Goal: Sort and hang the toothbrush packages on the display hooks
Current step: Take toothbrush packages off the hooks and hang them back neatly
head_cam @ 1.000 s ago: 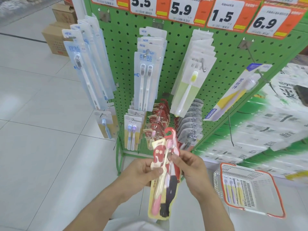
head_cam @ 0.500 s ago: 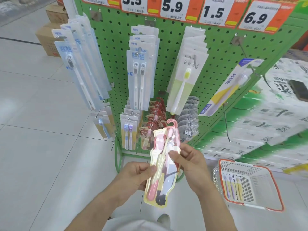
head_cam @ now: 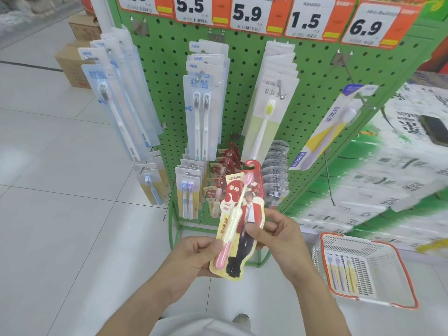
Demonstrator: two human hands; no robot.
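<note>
head view: a toothbrush package (head_cam: 238,224) is held upright in front of the green pegboard (head_cam: 312,76), low and centred, just below the row of matching red packages (head_cam: 224,170) on a lower hook. the left hand (head_cam: 194,258) is closed on the package's lower left edge, thumb pressed on the front near the pink handle end. the right hand (head_cam: 278,238) is closed on the right edge at mid height, thumb on the front. the red hook-shaped tab (head_cam: 253,164) at the top is left free. the package is judged light, a thin card with a plastic blister, flat and a bit bendy, smooth enough to slide in a loose pinch. edges are judged the best hold, so the tab stays clear for a hook. a basket (head_cam: 402,277) with more packages is seen on the floor at the right.
</note>
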